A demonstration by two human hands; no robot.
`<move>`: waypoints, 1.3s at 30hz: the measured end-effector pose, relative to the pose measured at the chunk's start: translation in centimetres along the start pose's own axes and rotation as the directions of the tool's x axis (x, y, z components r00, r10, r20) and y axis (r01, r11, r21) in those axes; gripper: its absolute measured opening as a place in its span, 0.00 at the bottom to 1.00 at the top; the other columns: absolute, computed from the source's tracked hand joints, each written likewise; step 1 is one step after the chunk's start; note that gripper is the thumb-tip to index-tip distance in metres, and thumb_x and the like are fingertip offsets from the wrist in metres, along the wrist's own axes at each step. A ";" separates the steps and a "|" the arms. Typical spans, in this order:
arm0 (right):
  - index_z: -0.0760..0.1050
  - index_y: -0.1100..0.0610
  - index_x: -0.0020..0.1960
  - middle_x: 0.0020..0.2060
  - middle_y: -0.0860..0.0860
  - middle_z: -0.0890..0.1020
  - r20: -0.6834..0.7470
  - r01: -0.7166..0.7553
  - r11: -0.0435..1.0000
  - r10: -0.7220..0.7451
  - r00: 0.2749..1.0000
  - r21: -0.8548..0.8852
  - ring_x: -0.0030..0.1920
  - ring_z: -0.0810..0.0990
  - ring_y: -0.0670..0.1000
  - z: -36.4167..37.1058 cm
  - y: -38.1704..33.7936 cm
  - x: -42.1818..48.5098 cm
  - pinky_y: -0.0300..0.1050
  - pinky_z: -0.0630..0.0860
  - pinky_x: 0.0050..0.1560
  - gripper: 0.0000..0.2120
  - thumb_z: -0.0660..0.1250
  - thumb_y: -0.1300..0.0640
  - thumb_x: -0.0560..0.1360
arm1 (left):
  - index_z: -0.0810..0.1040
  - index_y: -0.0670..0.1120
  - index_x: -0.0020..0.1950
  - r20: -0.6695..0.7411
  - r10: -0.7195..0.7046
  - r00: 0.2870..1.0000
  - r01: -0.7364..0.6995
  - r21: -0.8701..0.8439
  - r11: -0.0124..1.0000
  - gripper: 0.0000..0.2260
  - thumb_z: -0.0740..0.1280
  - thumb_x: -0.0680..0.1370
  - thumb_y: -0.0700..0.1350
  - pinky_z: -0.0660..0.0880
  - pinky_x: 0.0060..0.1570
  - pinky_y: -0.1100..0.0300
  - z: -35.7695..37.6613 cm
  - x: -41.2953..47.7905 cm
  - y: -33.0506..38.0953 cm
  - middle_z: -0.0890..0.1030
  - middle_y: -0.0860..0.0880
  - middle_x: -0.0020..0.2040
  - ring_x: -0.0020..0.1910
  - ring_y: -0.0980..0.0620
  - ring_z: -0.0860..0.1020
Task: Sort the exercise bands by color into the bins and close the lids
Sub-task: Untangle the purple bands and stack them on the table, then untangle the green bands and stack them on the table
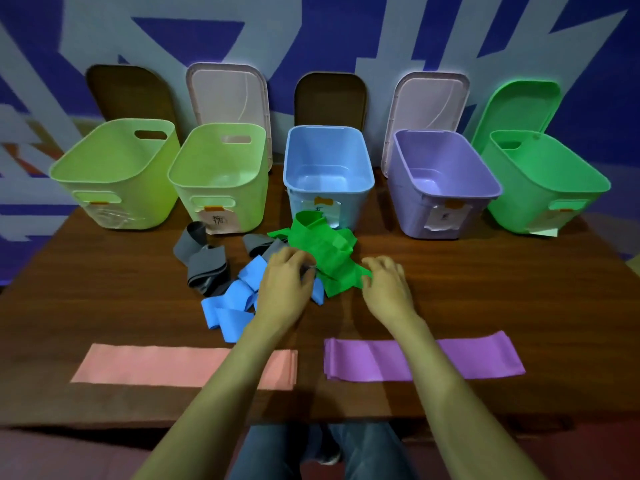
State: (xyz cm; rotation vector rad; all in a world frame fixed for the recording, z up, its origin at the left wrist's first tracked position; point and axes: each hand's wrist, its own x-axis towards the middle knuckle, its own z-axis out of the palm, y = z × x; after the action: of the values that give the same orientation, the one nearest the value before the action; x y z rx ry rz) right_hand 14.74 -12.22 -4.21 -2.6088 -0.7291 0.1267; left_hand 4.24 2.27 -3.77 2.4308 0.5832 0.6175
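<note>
Head view: left grip and right grip each tight on the green band pile

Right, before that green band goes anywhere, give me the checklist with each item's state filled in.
1. Right-hand grip on crumpled green elastic band: ok, fingers curl on its near edge.
2. Left-hand grip: cannot tell what, if anything, it holds.
3. Green band free of tangled blue elastic bands and grey elastic bands: not ok, they overlap.
4. Bright green plastic bin, far right, open: ok, green lid leans behind.
5. Paper labels on bins legible: cannot tell.
</note>
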 end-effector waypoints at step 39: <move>0.75 0.56 0.49 0.42 0.43 0.79 -0.603 0.670 0.696 -0.427 0.674 0.256 0.44 0.77 0.44 -22.7 -11.7 -3.5 0.35 0.72 0.46 0.04 0.66 0.62 0.75 | 0.77 0.51 0.54 -0.389 0.193 0.901 -0.368 -0.445 0.816 0.07 0.66 0.77 0.46 0.75 0.53 0.53 -14.2 3.5 15.7 0.78 0.56 0.49 0.50 0.56 0.77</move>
State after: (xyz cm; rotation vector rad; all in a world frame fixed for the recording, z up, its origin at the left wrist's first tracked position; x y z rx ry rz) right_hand 10.71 -13.61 21.23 -1.7254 -1.1120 -0.5015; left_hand 3.59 -1.89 17.28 1.9240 0.1351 1.1595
